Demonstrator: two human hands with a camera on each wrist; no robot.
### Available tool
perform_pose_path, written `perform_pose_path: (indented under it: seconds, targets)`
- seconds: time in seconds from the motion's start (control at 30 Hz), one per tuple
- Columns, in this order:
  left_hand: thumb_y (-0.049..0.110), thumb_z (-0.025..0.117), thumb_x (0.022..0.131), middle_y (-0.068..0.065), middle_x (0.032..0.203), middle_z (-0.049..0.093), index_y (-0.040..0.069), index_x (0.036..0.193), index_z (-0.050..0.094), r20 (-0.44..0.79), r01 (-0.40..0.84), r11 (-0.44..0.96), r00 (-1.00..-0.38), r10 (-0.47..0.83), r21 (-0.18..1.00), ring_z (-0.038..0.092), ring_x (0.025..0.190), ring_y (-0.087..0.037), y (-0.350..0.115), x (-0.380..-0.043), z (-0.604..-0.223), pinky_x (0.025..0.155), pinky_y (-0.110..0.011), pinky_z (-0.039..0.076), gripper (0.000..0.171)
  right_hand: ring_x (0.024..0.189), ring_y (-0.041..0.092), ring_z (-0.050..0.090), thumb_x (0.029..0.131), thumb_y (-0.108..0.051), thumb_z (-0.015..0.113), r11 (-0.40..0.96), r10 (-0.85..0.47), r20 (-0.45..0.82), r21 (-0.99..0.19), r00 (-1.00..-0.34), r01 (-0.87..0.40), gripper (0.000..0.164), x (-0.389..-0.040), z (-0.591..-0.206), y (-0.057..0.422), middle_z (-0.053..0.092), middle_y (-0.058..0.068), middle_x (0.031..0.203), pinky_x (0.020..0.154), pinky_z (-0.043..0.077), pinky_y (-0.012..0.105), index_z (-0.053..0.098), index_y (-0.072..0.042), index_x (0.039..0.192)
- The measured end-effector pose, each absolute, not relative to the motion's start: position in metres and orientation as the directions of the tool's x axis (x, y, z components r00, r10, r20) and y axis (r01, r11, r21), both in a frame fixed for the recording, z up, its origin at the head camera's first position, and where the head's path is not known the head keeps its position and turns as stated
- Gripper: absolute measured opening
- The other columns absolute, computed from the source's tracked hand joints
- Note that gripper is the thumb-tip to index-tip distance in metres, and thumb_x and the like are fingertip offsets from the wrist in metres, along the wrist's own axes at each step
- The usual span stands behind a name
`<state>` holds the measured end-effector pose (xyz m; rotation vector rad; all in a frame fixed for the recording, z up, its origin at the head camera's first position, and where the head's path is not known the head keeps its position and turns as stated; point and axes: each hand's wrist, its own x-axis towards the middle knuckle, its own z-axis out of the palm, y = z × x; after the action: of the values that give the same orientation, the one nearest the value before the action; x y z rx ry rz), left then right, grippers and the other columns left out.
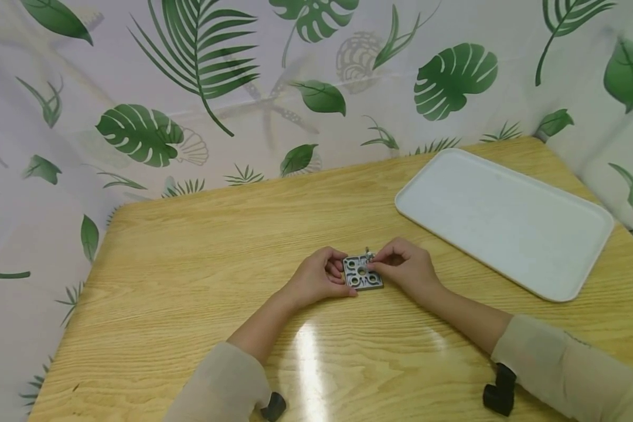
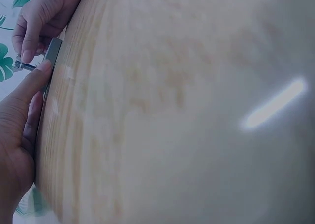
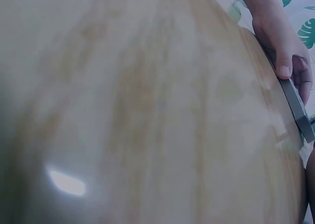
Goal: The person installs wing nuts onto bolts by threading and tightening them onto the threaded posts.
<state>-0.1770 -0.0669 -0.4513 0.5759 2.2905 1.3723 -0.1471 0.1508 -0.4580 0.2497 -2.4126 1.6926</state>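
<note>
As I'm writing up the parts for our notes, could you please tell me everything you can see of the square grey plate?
The square grey plate looks metallic; its upper face has raised ridges, a round hole at the centre and others near the corners. It appears to lie flat on the wooden table. The left hand grips its left side, thumb at the near corner. The right hand pinches a bolt-like metal piece at its far right corner, partly hiding that corner.

Tray [image 1: 506,225] on table [image 1: 216,252], right of plate [image 1: 363,279].
</note>
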Motion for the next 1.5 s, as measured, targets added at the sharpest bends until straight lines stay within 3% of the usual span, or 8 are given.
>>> perform_pose_path:
  seconds: [0.27, 0.47, 0.57, 0.73, 0.83, 0.97, 1.23, 1.5]
  targets:
    - [0.017, 0.087, 0.067, -0.004, 0.101, 0.055, 0.006, 0.123, 0.053, -0.134, 0.133, 0.426, -0.831, 0.540, 0.895, 0.059, 0.085, -0.012, -0.068, -0.177, -0.450, 0.074, -0.020, 0.055, 0.066, 0.072, 0.005, 0.059, 0.072, -0.009, 0.082, 0.352, -0.087, 0.253, -0.897, -0.963, -0.268, 0.014, -0.148, -0.458, 0.151, 0.065, 0.005, 0.080, 0.062, 0.051, 0.017, 0.069, -0.008, 0.076]
    - [0.015, 0.087, 0.067, -0.005, 0.100, 0.055, 0.005, 0.123, 0.053, -0.134, 0.126, 0.420, -0.833, 0.536, 0.899, 0.058, 0.083, -0.012, -0.068, -0.176, -0.448, 0.073, -0.020, 0.054, 0.067, 0.073, 0.007, 0.059, 0.073, -0.016, 0.082, 0.392, -0.285, 0.036, -0.907, -0.958, -0.151, 0.018, -0.165, -0.449, 0.165, 0.066, 0.003, 0.080, 0.065, 0.049, 0.019, 0.068, -0.007, 0.078]
    - [0.016, 0.087, 0.067, -0.005, 0.100, 0.055, 0.005, 0.124, 0.053, -0.135, 0.128, 0.424, -0.833, 0.536, 0.897, 0.058, 0.083, -0.012, -0.067, -0.176, -0.448, 0.073, -0.020, 0.054, 0.067, 0.073, 0.010, 0.060, 0.074, -0.015, 0.081, 0.423, -0.428, -0.126, -0.903, -0.895, -0.075, 0.022, -0.181, -0.439, 0.177, 0.067, 0.004, 0.081, 0.065, 0.050, 0.021, 0.067, -0.003, 0.084]
    - [0.015, 0.087, 0.066, -0.006, 0.101, 0.054, 0.005, 0.123, 0.053, -0.141, 0.119, 0.424, -0.835, 0.532, 0.898, 0.057, 0.084, -0.013, -0.067, -0.177, -0.446, 0.073, -0.020, 0.054, 0.067, 0.075, 0.014, 0.061, 0.078, -0.008, 0.076, 0.448, -0.590, -0.324, -0.893, -0.740, 0.034, 0.034, -0.211, -0.428, 0.188, 0.065, 0.006, 0.085, 0.067, 0.053, 0.024, 0.062, 0.007, 0.105]
    - [0.016, 0.087, 0.067, -0.005, 0.101, 0.054, 0.005, 0.124, 0.053, -0.149, 0.110, 0.424, -0.833, 0.533, 0.899, 0.057, 0.084, -0.013, -0.067, -0.177, -0.446, 0.074, -0.020, 0.054, 0.067, 0.071, 0.013, 0.059, 0.079, -0.006, 0.075, 0.431, -0.646, -0.367, -0.899, -0.670, 0.077, 0.044, -0.225, -0.427, 0.187, 0.063, 0.006, 0.085, 0.064, 0.052, 0.024, 0.057, 0.009, 0.117]
    - [0.017, 0.087, 0.067, -0.005, 0.101, 0.054, 0.005, 0.123, 0.053, -0.152, 0.107, 0.421, -0.831, 0.536, 0.901, 0.058, 0.084, -0.013, -0.067, -0.177, -0.447, 0.074, -0.020, 0.054, 0.067, 0.067, 0.012, 0.057, 0.078, -0.004, 0.075, 0.399, -0.682, -0.396, -0.906, -0.614, 0.142, 0.046, -0.234, -0.428, 0.184, 0.063, 0.006, 0.082, 0.059, 0.052, 0.024, 0.059, 0.008, 0.119]
    - [0.017, 0.087, 0.066, -0.007, 0.101, 0.055, 0.004, 0.123, 0.054, -0.159, 0.101, 0.428, -0.834, 0.529, 0.898, 0.057, 0.084, -0.014, -0.066, -0.176, -0.445, 0.074, -0.020, 0.054, 0.067, 0.065, 0.008, 0.063, 0.081, -0.005, 0.073, 0.346, -0.674, -0.360, -0.925, -0.645, 0.155, 0.035, -0.234, -0.434, 0.184, 0.072, 0.002, 0.089, 0.060, 0.056, 0.024, 0.064, 0.011, 0.110]
    - [0.017, 0.088, 0.065, -0.006, 0.100, 0.055, 0.004, 0.123, 0.054, -0.147, 0.108, 0.418, -0.834, 0.531, 0.902, 0.057, 0.083, -0.013, -0.065, -0.177, -0.446, 0.073, -0.020, 0.054, 0.068, 0.066, 0.010, 0.063, 0.082, -0.006, 0.072, 0.307, -0.598, -0.259, -0.948, -0.759, 0.082, 0.028, -0.220, -0.436, 0.183, 0.071, 0.001, 0.088, 0.060, 0.056, 0.025, 0.066, 0.011, 0.103]
